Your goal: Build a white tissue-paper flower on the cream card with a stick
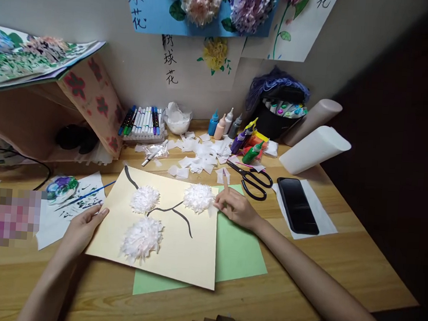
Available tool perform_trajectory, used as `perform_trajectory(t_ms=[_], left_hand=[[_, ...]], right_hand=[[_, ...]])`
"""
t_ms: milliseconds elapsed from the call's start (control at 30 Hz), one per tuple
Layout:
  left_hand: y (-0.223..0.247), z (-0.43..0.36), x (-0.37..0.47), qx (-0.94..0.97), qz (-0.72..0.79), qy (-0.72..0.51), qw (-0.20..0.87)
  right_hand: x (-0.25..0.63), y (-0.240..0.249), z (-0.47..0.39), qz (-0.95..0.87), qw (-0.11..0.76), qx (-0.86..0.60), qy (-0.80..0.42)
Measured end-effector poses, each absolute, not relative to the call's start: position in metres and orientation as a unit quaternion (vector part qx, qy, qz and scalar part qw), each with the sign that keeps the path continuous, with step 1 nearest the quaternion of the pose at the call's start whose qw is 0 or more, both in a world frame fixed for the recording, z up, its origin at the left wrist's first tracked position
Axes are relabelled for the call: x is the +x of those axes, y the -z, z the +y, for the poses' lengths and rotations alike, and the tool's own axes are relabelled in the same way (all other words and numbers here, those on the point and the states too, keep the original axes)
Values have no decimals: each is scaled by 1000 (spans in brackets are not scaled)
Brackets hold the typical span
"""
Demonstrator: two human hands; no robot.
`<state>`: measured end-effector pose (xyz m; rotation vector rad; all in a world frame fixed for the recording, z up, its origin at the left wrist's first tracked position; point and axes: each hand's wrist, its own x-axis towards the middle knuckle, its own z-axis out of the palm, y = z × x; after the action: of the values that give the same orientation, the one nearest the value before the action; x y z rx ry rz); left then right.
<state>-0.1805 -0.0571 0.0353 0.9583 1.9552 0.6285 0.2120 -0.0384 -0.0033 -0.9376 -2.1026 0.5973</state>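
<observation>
My left hand [84, 227] grips the left edge of a cream paper sheet [178, 256], thumb on top, and holds it tilted above the table. Three fluffy white tissue-paper flowers are on the sheet: one at upper left [144, 199], one at lower left [142, 239] and one at right [198, 197]. Dark painted branch lines [185, 218] run between them. At the right flower's edge, my right hand [238, 206] is closed in a pinch, index finger raised, with a small white tissue piece [212, 210] at its fingertips. Green paper [242, 253] lies underneath.
White tissue scraps [203, 155] are scattered behind the sheet, with black-handled scissors [254, 180] beside them. Several paint bottles [220, 126] and a marker rack [143, 124] stand along the wall. A phone [298, 205] lies at right; a paintbrush [90, 192] rests at left.
</observation>
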Motion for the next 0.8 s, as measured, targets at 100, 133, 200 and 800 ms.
perform_trajectory(t_ms=[100,133,200,800], left_hand=[[-38,-56,-182,349,766,-240,483],[-38,-56,-183,355,763,-238,485],[-37,-56,-185,373,759,-228,483],[-51,-64,-168,512,851,-38,110]], right_hand=[[211,8,-36,-829,374,-360,-210],[213,8,-38,-822,388,-363,-205],[218,6,-45,-797,426,-374,-209],[236,13,-96,-688,468,-428,-353]])
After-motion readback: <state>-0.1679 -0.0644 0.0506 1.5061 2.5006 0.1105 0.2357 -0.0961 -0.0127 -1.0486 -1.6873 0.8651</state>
